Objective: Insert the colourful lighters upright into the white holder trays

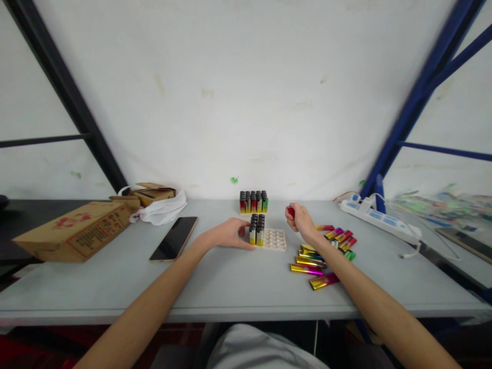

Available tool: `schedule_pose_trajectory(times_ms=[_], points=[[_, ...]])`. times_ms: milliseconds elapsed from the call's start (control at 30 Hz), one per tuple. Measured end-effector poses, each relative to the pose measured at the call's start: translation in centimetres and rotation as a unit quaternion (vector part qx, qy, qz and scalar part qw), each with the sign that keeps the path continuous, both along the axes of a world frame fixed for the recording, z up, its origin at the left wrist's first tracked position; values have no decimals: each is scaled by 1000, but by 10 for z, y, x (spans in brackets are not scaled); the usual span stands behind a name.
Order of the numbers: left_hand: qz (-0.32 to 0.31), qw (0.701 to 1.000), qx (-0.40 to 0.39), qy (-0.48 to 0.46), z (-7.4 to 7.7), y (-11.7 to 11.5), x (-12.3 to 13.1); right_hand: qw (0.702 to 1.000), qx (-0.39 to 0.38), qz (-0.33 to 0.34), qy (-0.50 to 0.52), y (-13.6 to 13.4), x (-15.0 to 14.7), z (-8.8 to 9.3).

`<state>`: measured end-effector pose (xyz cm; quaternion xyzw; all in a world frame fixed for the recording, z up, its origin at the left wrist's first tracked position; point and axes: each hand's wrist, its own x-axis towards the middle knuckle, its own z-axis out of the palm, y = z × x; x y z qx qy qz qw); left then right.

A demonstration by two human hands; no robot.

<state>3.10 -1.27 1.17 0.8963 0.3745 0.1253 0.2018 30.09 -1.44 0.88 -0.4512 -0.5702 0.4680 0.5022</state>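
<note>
My left hand (229,234) rests on the grey table (215,279), its fingers curled against the left edge of a white slotted tray (274,239). Several lighters (257,229) stand upright in the tray's left slots. My right hand (301,219) hovers just right of the tray, closed round a red lighter (291,210). Loose shiny lighters (325,248) in gold, pink and green lie on the table under and beside my right wrist.
A full block of lighters (253,202) stands behind the tray near the wall. A phone (175,238), a cardboard box (79,229) and a white bag (161,211) lie at left. A white power strip (378,218) lies at right.
</note>
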Motion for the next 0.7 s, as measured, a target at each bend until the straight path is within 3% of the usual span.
schedule_pose_trajectory(times_ms=[433, 700], points=[[16, 1000, 8, -11, -1, -6, 0, 996, 39, -7, -83, 2, 0, -8], [8, 997, 36, -65, -11, -2, 6, 986, 72, -6, -151, -1, -5, -10]])
